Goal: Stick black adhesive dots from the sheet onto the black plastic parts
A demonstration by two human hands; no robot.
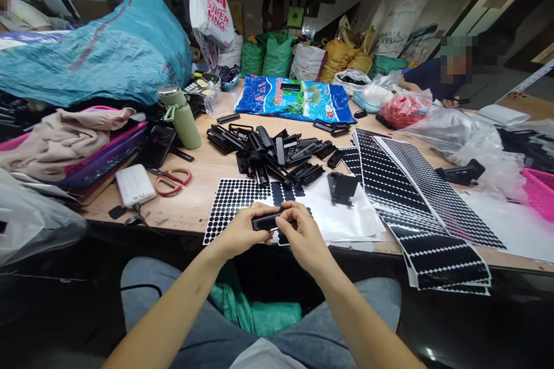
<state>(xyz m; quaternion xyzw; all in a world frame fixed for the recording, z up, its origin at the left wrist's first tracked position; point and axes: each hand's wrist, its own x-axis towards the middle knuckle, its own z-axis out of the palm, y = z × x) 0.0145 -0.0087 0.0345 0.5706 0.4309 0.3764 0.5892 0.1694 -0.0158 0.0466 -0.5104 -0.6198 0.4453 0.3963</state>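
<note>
Both hands meet at the table's front edge around one black oblong plastic part (265,222). My left hand (243,230) is closed on its left end, and my right hand (302,233) grips the right end, thumb pressed on top. Fingers hide much of the part. Beneath the hands lies a white sheet of round black stickers (229,199), with larger black stickers beside it. A heap of similar black plastic parts (270,153) sits just beyond. To the right, a black bracket-like piece (343,187) rests on white paper (359,216).
Long sheets of black stickers (393,184) overhang the table edge at right. Red-handled scissors (173,180), a white power bank (135,185) and a green flask (186,124) stand or lie left. A blue printed bag (298,101) lies behind the heap. Another person (433,78) sits at far right.
</note>
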